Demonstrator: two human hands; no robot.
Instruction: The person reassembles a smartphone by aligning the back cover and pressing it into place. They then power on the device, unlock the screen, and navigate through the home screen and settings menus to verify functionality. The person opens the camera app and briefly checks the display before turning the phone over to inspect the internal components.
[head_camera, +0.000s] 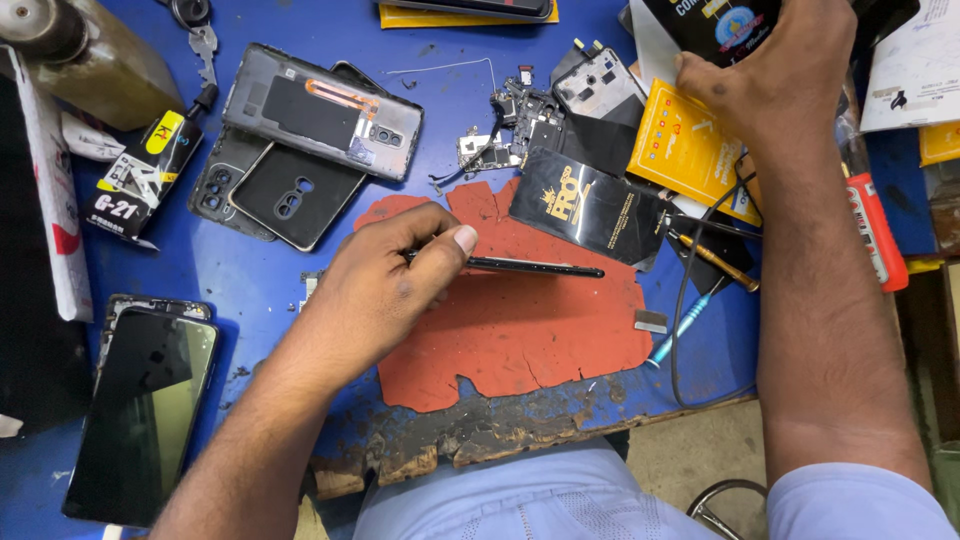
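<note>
My left hand (385, 280) grips a thin black phone (535, 268) held on edge over the torn red work mat (520, 330); my thumb presses along its upper edge. My right hand (765, 85) reaches to the far right of the bench and rests on a black printed packet (715, 25) above a yellow packet (680, 145). Whether its fingers pinch the packet is hidden by the back of the hand.
Phone back covers (320, 110) and dark cases (290, 195) lie at the back left. A phone with a dark screen (140, 410) sits front left. Circuit parts (510, 125), a glossy black packet (590, 210), a screwdriver (715, 260), a glue tube (135, 170) and a black cable (690, 290) crowd the bench.
</note>
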